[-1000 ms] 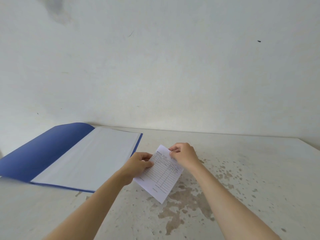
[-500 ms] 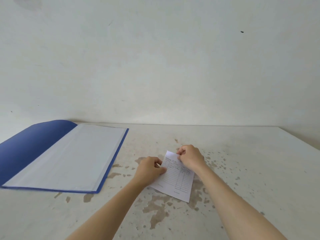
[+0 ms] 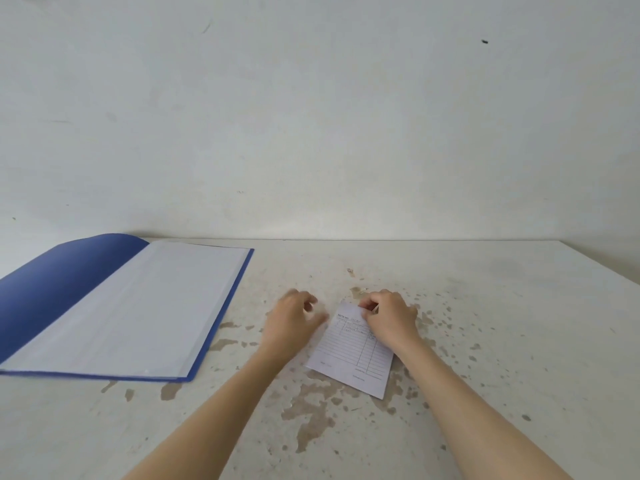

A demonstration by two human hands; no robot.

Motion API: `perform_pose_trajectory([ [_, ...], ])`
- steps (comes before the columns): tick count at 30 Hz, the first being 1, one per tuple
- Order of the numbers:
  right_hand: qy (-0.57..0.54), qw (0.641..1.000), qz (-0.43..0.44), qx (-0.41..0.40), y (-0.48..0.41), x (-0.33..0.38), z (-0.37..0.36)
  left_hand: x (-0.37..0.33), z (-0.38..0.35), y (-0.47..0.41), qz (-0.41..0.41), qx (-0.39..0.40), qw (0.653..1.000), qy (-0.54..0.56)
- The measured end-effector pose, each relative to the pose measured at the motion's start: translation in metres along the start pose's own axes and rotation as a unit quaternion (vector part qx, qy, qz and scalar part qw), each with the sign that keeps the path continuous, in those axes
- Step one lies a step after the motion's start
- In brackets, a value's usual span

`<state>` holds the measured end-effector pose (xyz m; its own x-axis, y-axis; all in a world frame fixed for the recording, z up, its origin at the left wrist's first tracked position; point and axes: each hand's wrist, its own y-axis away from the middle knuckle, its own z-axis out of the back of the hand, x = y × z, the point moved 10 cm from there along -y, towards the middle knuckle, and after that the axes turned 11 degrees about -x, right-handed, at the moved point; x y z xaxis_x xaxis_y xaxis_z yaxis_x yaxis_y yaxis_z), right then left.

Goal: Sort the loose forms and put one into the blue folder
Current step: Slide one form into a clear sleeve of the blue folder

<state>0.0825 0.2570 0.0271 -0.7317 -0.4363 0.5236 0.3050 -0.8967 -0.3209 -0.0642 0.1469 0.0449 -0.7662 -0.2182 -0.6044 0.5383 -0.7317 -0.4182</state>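
Your right hand (image 3: 391, 320) pinches the form (image 3: 349, 355) — your left hand (image 3: 292, 323) loose, holding nothing — blue folder (image 3: 62, 282) open nearby.

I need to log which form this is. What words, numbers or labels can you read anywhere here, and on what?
"NOTA NO.": heading at the top left of the form; faint, so probably, not surely.
Handwriting and small print in its ruled table: too blurred to read; the right hand covers some.
blue folder, table: no text visible.
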Motion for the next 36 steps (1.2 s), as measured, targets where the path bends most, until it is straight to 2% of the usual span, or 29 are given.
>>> perform_pose_trajectory([
  [2,0.013,1.0,0.003,-0.002,0.001,0.001,0.0,0.024,0.036,-0.015,-0.008,-0.073,0.993,-0.095],
  [3,0.02,1.0,0.007,-0.005,0.001,0.003,0.001,0.043,0.05,-0.023,0.005,-0.082,0.983,-0.164],
  [6,0.01,0.998,0.049,-0.029,0.003,0.029,0.002,0.108,0.071,-0.032,0.069,-0.004,0.955,-0.288],
  [9,-0.031,0.992,0.122,-0.002,0.002,0.083,-0.02,0.146,0.076,-0.03,0.104,0.056,0.948,-0.295],
  [12,-0.064,0.983,0.169,0.044,0.0,0.139,-0.058,0.166,0.076,-0.026,0.107,0.101,0.945,-0.293],
  [18,-0.117,0.979,0.142,0.09,-0.035,0.207,-0.134,0.166,0.066,-0.015,0.096,0.126,0.95,-0.271],
  [24,-0.053,0.984,0.143,0.089,-0.082,0.238,-0.19,0.172,0.066,-0.008,0.077,0.146,0.946,-0.28],
  [29,0.036,0.98,0.135,0.143,-0.104,0.24,-0.226,0.173,0.065,-0.003,0.063,0.177,0.943,-0.276],
  [36,0.106,0.967,0.186,0.135,-0.091,0.239,-0.219,0.171,0.067,0.002,0.052,0.201,0.94,-0.27],
])
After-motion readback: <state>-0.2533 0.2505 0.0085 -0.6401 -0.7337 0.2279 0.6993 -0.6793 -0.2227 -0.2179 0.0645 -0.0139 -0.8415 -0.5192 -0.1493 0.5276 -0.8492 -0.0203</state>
